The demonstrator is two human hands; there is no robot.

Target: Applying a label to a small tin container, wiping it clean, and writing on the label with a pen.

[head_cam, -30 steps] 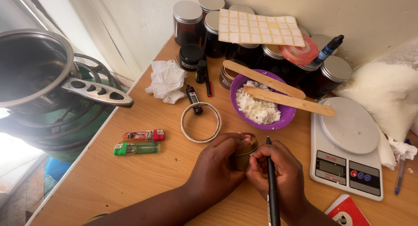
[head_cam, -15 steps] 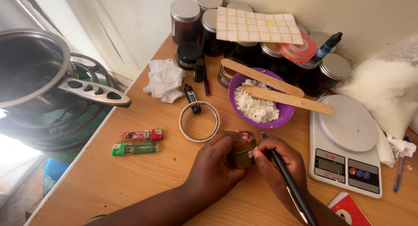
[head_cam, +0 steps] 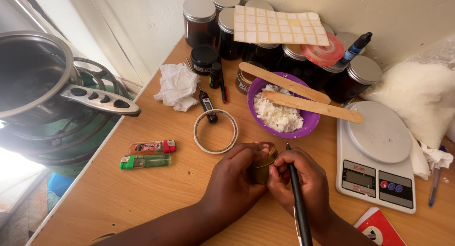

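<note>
Small gold tin [head_cam: 263, 166] sits on the wooden table [head_cam: 156, 189], near the front middle, tipped on its side so the open rim faces away from the camera. Metallic, dull gold wall, low and round. Left hand [head_cam: 234, 177] curled around its left side, fingers wrapped over the top, gripping it. Right hand [head_cam: 301, 182] pressed against the tin's right side, fingers closed in a pinch on a black pen [head_cam: 297, 194] that runs back toward the wrist, tip pointing up past the tin.

Just beyond the tin: purple bowl [head_cam: 279, 106] of white flakes, two wooden sticks [head_cam: 303, 99] laid across its rim. Roll of tape [head_cam: 215, 131] just left of that, close to the left hand. Kitchen scale [head_cam: 377, 156] near the right hand. Two lighters [head_cam: 147, 154] well apart to the left, bare table between them and the hands. Table's left edge runs diagonally beside a pot [head_cam: 33, 75].
</note>
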